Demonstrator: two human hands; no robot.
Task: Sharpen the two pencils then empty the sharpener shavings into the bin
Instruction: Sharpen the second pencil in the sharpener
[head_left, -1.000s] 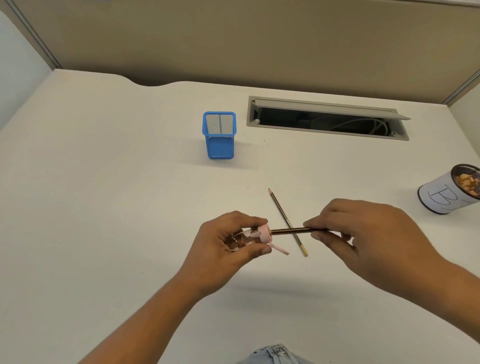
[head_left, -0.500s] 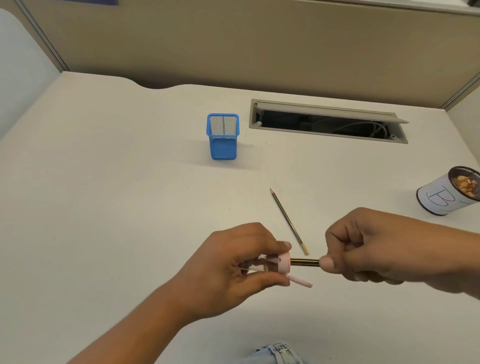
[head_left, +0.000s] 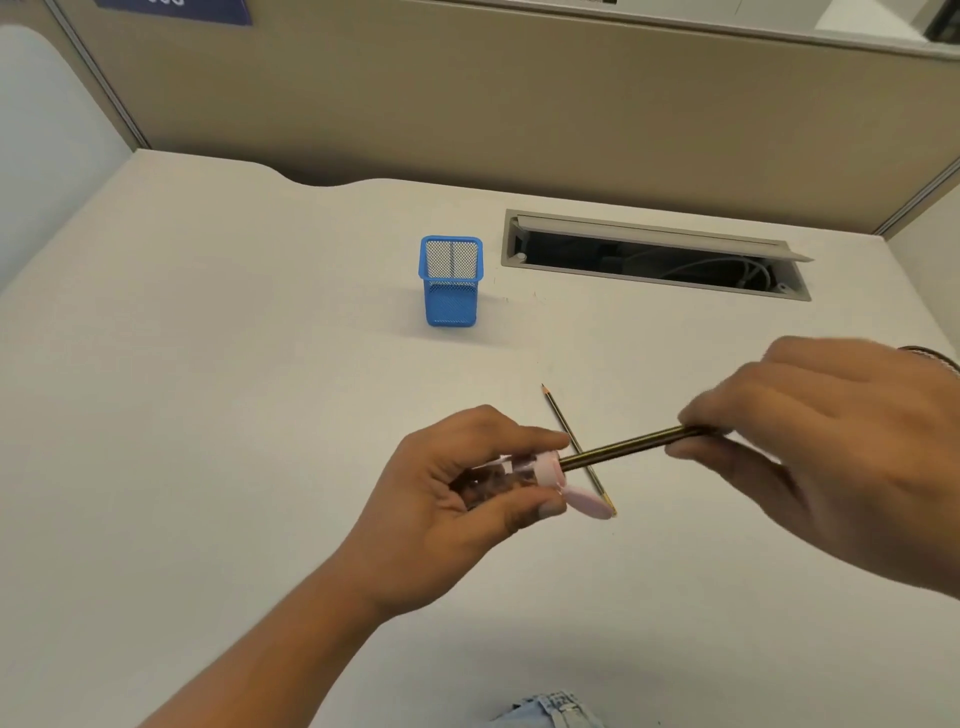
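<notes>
While clasping sharpener (head_left: 519, 470) in left grip (head_left: 457, 499) and pinching pencil (head_left: 623, 448) in right grip (head_left: 810, 441): sharpening, probably second, judging by pointed spare (head_left: 558, 415) on bench (head_left: 260, 415). Next: twist, withdraw straight.

Between the fingers (head_left: 519, 441) the sharpener (head_left: 519, 472) is clear plastic with a matt pink cap (head_left: 546, 467), and the pencil (head_left: 623, 449) is glossy-lacquered. Beyond the fingers stands a blue metal-mesh cup (head_left: 451, 307) on a smooth matt table (head_left: 208, 415).

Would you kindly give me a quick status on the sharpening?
Left grip holds pink sharpener. Right grip pinches pencil, tip in sharpener. Second pencil lies on desk beneath, no obstruction.
</notes>
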